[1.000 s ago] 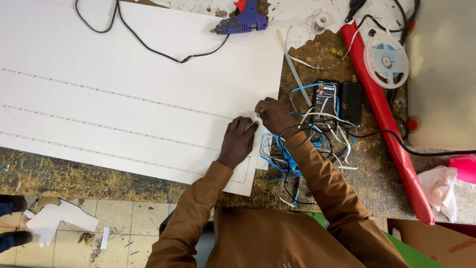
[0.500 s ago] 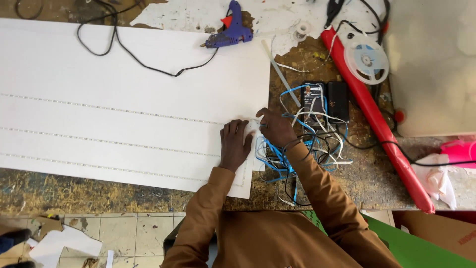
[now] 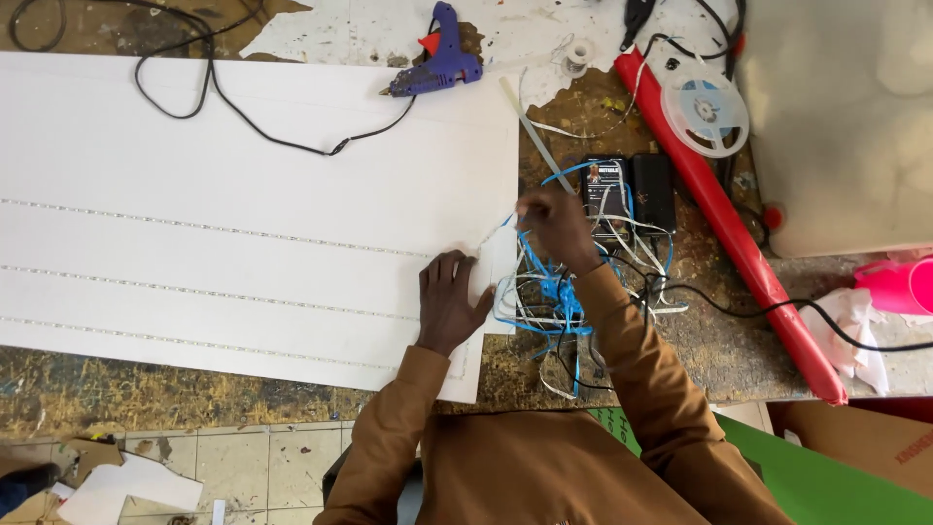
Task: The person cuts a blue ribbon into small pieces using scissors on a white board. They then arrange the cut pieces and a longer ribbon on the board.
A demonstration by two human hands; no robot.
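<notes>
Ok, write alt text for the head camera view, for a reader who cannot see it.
A person in brown sleeves presses the left hand flat on a large white board on a worn workbench, while the right hand pinches a thin strip at the board's edge above tangled blue and white wires. A blue glue gun, a red tube and a white reel lie nearby.
</notes>
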